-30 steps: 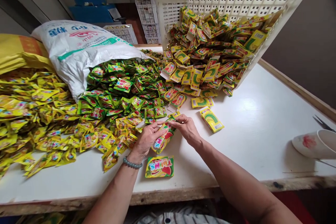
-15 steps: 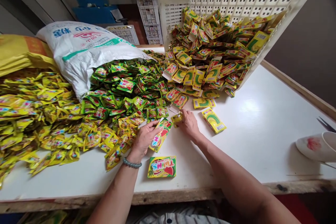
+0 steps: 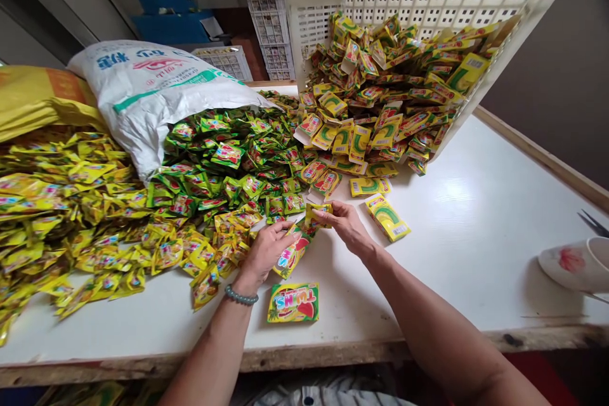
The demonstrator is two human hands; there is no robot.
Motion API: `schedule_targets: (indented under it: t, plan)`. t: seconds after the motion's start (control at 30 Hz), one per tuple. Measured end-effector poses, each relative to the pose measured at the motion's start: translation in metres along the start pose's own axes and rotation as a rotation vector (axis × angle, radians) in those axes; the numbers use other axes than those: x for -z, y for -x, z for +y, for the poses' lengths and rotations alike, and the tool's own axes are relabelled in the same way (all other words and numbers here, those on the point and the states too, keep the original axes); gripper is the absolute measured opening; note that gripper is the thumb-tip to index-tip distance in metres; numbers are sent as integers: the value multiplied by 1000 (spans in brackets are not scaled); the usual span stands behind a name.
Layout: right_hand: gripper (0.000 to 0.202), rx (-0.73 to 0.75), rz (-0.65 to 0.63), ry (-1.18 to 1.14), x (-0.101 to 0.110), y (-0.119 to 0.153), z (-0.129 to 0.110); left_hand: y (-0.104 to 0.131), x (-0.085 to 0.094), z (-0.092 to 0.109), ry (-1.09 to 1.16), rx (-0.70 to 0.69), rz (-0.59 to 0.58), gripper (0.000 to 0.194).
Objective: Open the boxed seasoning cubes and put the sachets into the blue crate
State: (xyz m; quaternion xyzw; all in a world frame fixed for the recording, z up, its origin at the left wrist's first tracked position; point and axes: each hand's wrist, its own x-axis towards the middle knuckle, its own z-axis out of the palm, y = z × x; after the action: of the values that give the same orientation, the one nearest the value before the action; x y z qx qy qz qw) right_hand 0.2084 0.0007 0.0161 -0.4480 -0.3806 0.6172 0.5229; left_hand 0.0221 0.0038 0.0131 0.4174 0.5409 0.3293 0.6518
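Observation:
My left hand grips a small candy box printed with a watermelon, its upper end toward my right hand. Between the thumb and fingers of my right hand is a yellow candy packet, held right at that upper end of the box. Whether the packet's tip is inside the box I cannot tell. Below, another candy box lies flat on the white table. Left of my left hand spread loose yellow packets, and green packets are heaped behind.
A tipped white crate spills many yellow boxes onto the table. Two boxes lie right of my right hand. A white sack rests behind the green heap. At the right edge are a cup and scissors.
My right hand has lifted the yellow packet from the table and brought it to the box's upper end. My left hand, with the box, has barely moved.

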Motion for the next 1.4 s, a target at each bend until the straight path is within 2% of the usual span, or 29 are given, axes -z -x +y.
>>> schedule_targets:
  t: [0.17,0.37,0.43,0.53,0.67,0.8,1.07,1.13,1.27,1.4]
  plan:
    - [44,11,102,16,-1,0,-1,1,-2,1,38,-14,-47,52]
    - [45,14,102,38,-3,-3,11,6,-2,7,139,4,-80,51]
    - [44,25,70,68,1,-5,13,6,-2,7,160,4,-76,52]
    - [44,21,-48,130,7,-5,11,7,0,5,169,-11,-80,54]
    - [43,39,-119,337,14,-2,0,5,1,-1,86,-64,-71,54]
    - [41,81,-87,602,15,1,-7,4,-2,-2,9,-104,-93,55]
    - [38,244,48,805,9,-1,7,6,0,-2,36,-110,-95,55]
    - [36,233,39,792,7,0,9,6,-1,-3,37,-98,-85,53]
    - [37,171,-16,619,5,4,6,7,-5,0,111,-55,-84,52]
    - [43,179,-75,559,5,4,4,8,-7,6,196,-43,-76,53]
